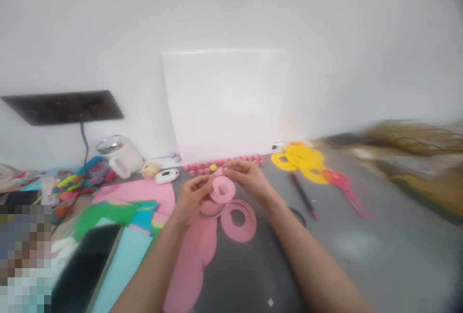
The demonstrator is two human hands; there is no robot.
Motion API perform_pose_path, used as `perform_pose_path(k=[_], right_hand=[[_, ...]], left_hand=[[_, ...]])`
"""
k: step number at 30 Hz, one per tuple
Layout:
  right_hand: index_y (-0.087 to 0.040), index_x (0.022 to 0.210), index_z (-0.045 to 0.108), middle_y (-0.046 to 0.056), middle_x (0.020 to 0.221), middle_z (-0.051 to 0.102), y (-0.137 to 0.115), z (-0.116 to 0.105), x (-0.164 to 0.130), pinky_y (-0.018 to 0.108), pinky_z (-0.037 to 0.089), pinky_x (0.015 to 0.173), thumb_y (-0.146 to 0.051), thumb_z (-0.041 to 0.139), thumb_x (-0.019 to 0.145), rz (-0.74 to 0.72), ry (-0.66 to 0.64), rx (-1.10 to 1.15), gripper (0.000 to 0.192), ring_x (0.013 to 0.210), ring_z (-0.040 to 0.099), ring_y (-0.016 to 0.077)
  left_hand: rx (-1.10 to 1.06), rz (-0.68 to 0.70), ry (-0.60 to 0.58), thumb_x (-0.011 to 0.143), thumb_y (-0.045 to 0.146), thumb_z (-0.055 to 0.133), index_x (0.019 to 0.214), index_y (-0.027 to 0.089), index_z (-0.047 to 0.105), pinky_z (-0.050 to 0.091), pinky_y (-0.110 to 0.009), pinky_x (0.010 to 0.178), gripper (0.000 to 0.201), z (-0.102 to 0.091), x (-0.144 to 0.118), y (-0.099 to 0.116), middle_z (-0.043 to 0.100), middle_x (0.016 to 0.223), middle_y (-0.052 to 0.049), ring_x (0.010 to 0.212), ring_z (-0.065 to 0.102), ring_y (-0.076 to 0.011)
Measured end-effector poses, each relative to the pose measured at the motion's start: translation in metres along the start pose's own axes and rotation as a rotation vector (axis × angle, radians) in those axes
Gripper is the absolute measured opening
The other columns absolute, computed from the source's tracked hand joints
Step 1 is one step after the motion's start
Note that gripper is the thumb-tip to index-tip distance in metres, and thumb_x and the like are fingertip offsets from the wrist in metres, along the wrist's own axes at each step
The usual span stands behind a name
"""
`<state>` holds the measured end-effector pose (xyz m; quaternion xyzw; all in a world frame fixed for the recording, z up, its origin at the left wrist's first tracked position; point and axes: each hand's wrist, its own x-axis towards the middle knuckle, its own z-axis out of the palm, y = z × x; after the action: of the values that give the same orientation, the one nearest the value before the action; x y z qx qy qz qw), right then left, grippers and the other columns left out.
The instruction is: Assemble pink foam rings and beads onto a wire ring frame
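Two bare hands meet just above the middle of a grey table (pixel 379 255). The left hand (pixel 190 199) and the right hand (pixel 248 178) together pinch a pink paper ring (pixel 223 189), holding it tilted towards the camera; fingers of both are closed on its edges.

Just beneath, on the table, lies a second, larger pink paper ring (pixel 238 220), and beside it to the left something round and pale, too blurred to identify. A scrap of pink paper (pixel 191 265) with curved cut-outs stretches towards the near edge.

To the left sit a stack of coloured paper sheets (pixel 139 214) in pink, green and blue, and a dark phone (pixel 87 267) resting on a light blue sheet.

To the right of the hands lie a dark pen with a red tip (pixel 303 196), a pile of yellow paper rings (pixel 300 158) and pink scissors (pixel 343 187).

Further back, a row of small pink beads (pixel 224 162) runs along the foot of a white board (pixel 226 103) leaning against the wall. At far left are a white jar (pixel 121 154) and a dark wall panel (pixel 63 106) with a cord.

No writing can be read.
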<state>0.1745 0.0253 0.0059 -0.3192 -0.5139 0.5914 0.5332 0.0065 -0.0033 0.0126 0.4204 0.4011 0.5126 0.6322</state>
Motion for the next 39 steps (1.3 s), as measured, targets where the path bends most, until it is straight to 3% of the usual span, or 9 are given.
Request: perform_pose_path(k=[12, 22, 32, 39], right_hand=[[-0.018, 0.069, 0.061, -0.001, 0.070, 0.065, 0.0001, 0.0017, 0.0000, 0.026, 0.048, 0.060, -0.029, 0.075, 0.063, -0.048, 0.034, -0.028, 0.018, 0.062, 0.058, 0.0109], [-0.019, 0.082, 0.066, 0.002, 0.081, 0.069, -0.0010, 0.0004, 0.0002, 0.030, 0.051, 0.075, -0.031, 0.073, 0.066, -0.020, -0.005, 0.055, 0.021, 0.077, 0.063, 0.0150], [-0.018, 0.072, 0.063, 0.001, 0.075, 0.067, 0.0010, 0.0007, -0.0003, 0.026, 0.049, 0.065, -0.031, 0.076, 0.063, -0.042, 0.000, -0.005, 0.021, 0.068, 0.061, 0.0128], [-0.018, 0.071, 0.065, 0.004, 0.084, 0.068, -0.0011, 0.0021, -0.0009, 0.028, 0.049, 0.069, -0.031, 0.075, 0.063, -0.054, 0.002, -0.018, 0.019, 0.076, 0.062, 0.0152]], left_hand=[[0.017, -0.024, -0.018, 0.058, 0.027, 0.079, 0.085, 0.012, 0.071, 0.045, -0.022, 0.049, 0.032, 0.0005, -0.0009, 0.0010, 0.067, 0.074, -0.006, 0.060, 0.056, -0.0128], [-0.022, 0.011, -0.015, 0.062, 0.027, 0.076, 0.089, 0.013, 0.070, 0.047, -0.022, 0.048, 0.030, -0.0033, 0.0018, -0.0016, 0.068, 0.080, -0.007, 0.064, 0.058, -0.0140], [-0.003, -0.002, -0.032, 0.060, 0.027, 0.077, 0.089, 0.012, 0.071, 0.047, -0.022, 0.048, 0.032, 0.0002, -0.0003, 0.0010, 0.068, 0.078, -0.007, 0.062, 0.057, -0.0137], [0.010, -0.010, -0.015, 0.059, 0.028, 0.078, 0.086, 0.013, 0.072, 0.046, -0.022, 0.048, 0.032, 0.0004, -0.0008, 0.0007, 0.067, 0.073, -0.006, 0.060, 0.056, -0.0133]])
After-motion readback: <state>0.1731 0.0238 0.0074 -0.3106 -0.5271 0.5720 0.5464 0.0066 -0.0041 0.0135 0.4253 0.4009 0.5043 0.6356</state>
